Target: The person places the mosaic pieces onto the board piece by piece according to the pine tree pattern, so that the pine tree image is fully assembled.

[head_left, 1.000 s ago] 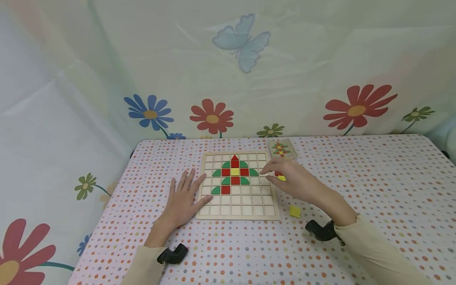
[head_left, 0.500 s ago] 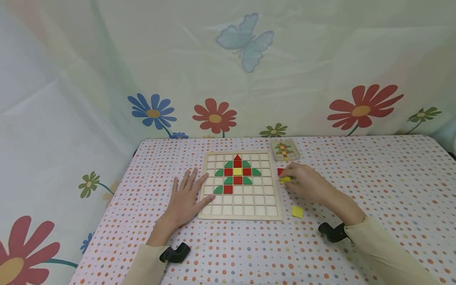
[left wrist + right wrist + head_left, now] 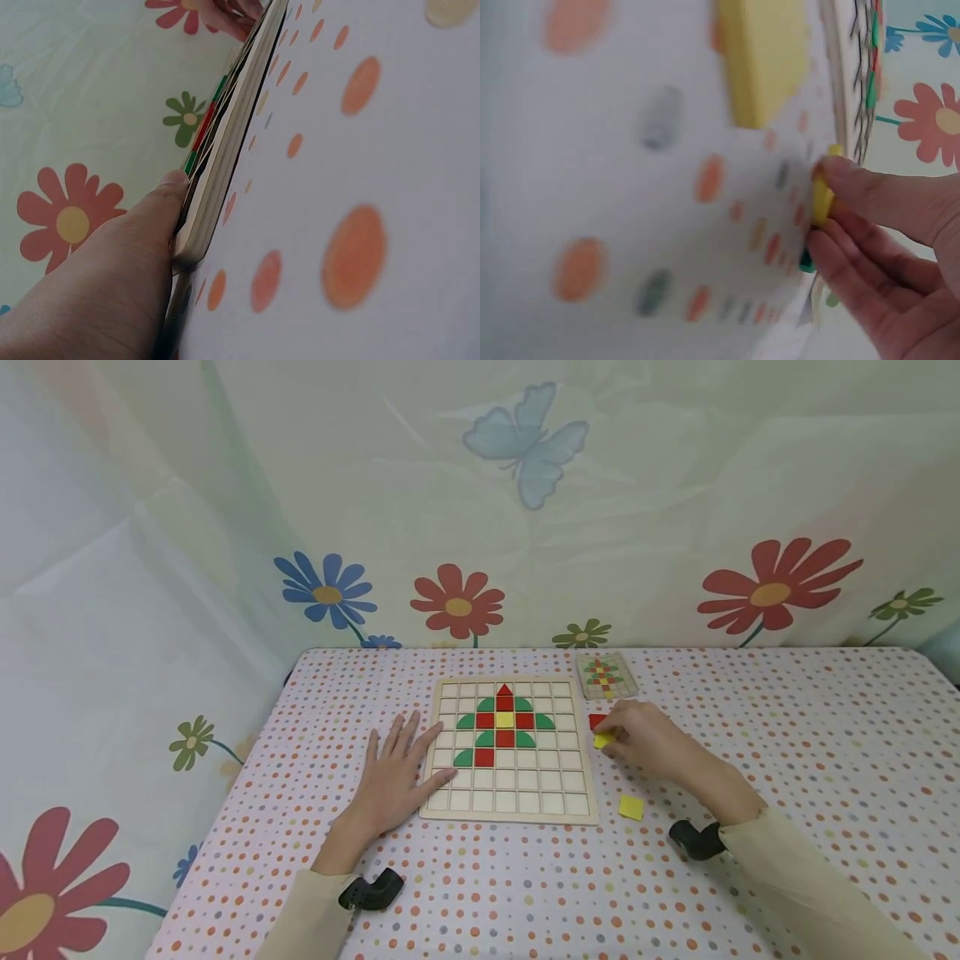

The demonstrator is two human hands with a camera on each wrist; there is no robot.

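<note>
A wooden grid board [image 3: 510,817] lies on the table with red, green and yellow tiles set in it in a tree-like pattern. My left hand [image 3: 390,785] rests with spread fingers over its left edge; in the left wrist view the thumb [image 3: 154,206] lies along the board's rim. Right of the board, my right hand [image 3: 645,739] pinches a yellow tile [image 3: 823,196] between thumb and fingertips. Partly behind those fingers sits a red tile [image 3: 597,721], and a bit of green [image 3: 806,261] shows below them in the right wrist view.
Another yellow tile [image 3: 631,807] lies nearer the front, beside the board's lower right corner. A pattern card [image 3: 630,687] showing a similar picture lies behind the right hand. The dotted tablecloth [image 3: 510,893] ends at a flowered backdrop [image 3: 375,485].
My right hand has moved from over the board's right edge down to the yellow tile and now pinches it. The left hand keeps its place; the head view has shifted slightly.
</note>
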